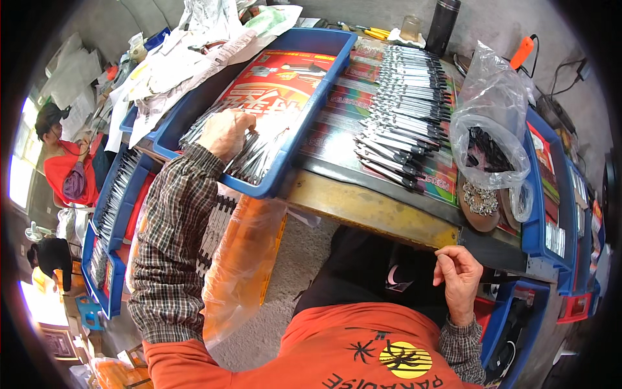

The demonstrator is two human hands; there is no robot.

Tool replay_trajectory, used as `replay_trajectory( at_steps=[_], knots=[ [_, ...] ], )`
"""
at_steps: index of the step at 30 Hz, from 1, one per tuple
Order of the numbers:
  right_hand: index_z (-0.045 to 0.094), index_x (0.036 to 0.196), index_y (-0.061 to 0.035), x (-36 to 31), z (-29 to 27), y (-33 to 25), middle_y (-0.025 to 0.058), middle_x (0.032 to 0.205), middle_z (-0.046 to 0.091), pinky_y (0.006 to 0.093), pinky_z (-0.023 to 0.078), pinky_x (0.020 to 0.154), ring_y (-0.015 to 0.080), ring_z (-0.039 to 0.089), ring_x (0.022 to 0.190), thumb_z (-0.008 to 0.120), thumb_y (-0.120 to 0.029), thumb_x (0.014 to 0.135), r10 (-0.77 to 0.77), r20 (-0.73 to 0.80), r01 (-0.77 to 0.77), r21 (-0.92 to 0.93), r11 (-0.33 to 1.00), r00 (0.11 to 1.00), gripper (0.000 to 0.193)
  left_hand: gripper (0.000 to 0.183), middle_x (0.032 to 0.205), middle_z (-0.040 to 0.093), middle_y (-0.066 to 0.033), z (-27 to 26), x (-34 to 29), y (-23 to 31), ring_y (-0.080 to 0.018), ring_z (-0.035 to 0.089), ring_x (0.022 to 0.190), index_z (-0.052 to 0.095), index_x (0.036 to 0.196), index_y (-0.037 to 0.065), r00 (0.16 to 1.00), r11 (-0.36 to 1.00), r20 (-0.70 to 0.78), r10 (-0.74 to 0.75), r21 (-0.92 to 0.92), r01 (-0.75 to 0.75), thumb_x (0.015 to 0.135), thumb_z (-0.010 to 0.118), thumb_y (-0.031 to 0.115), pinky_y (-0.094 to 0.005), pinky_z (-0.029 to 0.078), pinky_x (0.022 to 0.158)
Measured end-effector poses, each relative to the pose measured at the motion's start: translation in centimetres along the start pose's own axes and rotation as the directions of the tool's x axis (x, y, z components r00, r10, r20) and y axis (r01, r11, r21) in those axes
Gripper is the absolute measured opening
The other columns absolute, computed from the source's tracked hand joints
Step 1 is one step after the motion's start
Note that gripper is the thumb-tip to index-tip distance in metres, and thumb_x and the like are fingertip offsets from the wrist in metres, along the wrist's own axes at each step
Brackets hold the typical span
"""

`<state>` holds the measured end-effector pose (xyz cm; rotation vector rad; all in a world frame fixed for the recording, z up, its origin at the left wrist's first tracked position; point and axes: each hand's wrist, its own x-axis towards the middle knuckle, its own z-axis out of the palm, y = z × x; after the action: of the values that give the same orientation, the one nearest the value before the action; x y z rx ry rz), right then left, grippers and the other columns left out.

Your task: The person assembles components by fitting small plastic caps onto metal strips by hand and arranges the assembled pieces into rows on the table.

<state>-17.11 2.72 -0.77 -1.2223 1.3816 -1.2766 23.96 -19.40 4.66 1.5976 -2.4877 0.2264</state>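
My left hand [227, 133] reaches into a blue tray [278, 185], its fingers curled and pinched just above a pile of thin silvery pen parts [256, 159]. Whatever those fingers hold is too small to make out. My right hand [459, 279] hovers before the table's front edge, thumb and forefinger pressed together; I cannot see what, if anything, is between them. A long row of pens [408, 104] with black tips lies side by side on the table. To its right, a brown oval dish [478, 211] holds small metal springs [481, 200]. Beside it, a clear plastic bag [492, 110] contains small black parts [487, 150].
Papers [188, 61] heap over the tray's left. A black flask [443, 26] and an orange-handled tool [522, 52] are at the back. More blue trays [534, 175] line the right. An orange crate [249, 246] in plastic stands below. Another person [71, 162] sits far left.
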Motion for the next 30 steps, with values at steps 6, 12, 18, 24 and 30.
replay_trajectory(
  at_steps=[6,12,18,24,30],
  knots=[
    [0.063,0.096,0.0036,-0.6,-0.8,-0.2,0.0026,0.068,0.057,0.0179,0.042,0.049,0.0055,0.052,0.054,0.059,-0.003,0.093,0.0,0.005,0.0,-0.04,0.999,1.0,0.008,0.011,0.082,0.065,-0.0159,0.2,0.0,-0.1,-0.0356,0.064,0.082,0.065,0.081,0.006,1.0,1.0,-0.01,0.009,-0.008,-0.01,0.071,0.063,0.004,-0.0433,0.051,0.072],
    [0.064,0.095,0.0032,-1.4,-1.8,-0.5,0.0024,0.068,0.057,0.0184,0.042,0.049,0.0056,0.053,0.054,0.059,-0.002,0.092,-0.004,-0.031,0.002,-0.072,0.997,1.0,0.008,0.023,0.079,0.067,-0.0131,0.6,-0.4,-0.8,-0.0333,0.066,0.081,0.067,0.093,0.015,0.998,0.992,0.041,-0.053,0.114,0.048,0.071,0.062,0.011,-0.0446,0.051,0.072],
    [0.066,0.091,0.0014,-1.9,-3.4,-1.5,0.0016,0.069,0.06,0.0197,0.043,0.049,0.0045,0.054,0.055,0.06,-0.004,0.09,0.044,-0.059,-0.052,-0.134,0.99,0.997,0.008,0.022,0.078,0.064,-0.0173,0.7,0.5,-1.2,-0.038,0.064,0.083,0.066,0.088,0.013,0.994,0.994,0.07,-0.083,0.079,0.077,0.066,0.065,0.014,-0.0467,0.049,0.07],
    [0.064,0.091,0.0005,-1.9,-6.0,-2.9,0.0015,0.071,0.06,0.0224,0.044,0.05,0.0049,0.053,0.055,0.063,-0.007,0.09,-0.087,-0.077,0.062,-0.281,0.958,0.993,0.008,0.011,0.074,0.063,-0.0187,3.2,-0.2,-5.8,-0.0386,0.062,0.077,0.061,0.078,0.007,0.995,0.988,-0.074,0.06,0.149,-0.048,0.067,0.063,0.006,-0.0469,0.047,0.065],
    [0.064,0.09,0.0013,-2.1,-9.6,-5.6,0.0032,0.071,0.059,0.0235,0.044,0.054,0.0065,0.054,0.06,0.064,-0.006,0.089,-0.191,-0.145,0.129,-0.357,0.925,0.971,0.007,0.017,0.07,0.058,-0.0176,4.6,0.1,-7.1,-0.0379,0.058,0.07,0.054,0.078,0.004,0.99,0.994,-0.093,0.104,-0.008,-0.105,0.066,0.06,-0.007,-0.0474,0.044,0.061]
  ],
)
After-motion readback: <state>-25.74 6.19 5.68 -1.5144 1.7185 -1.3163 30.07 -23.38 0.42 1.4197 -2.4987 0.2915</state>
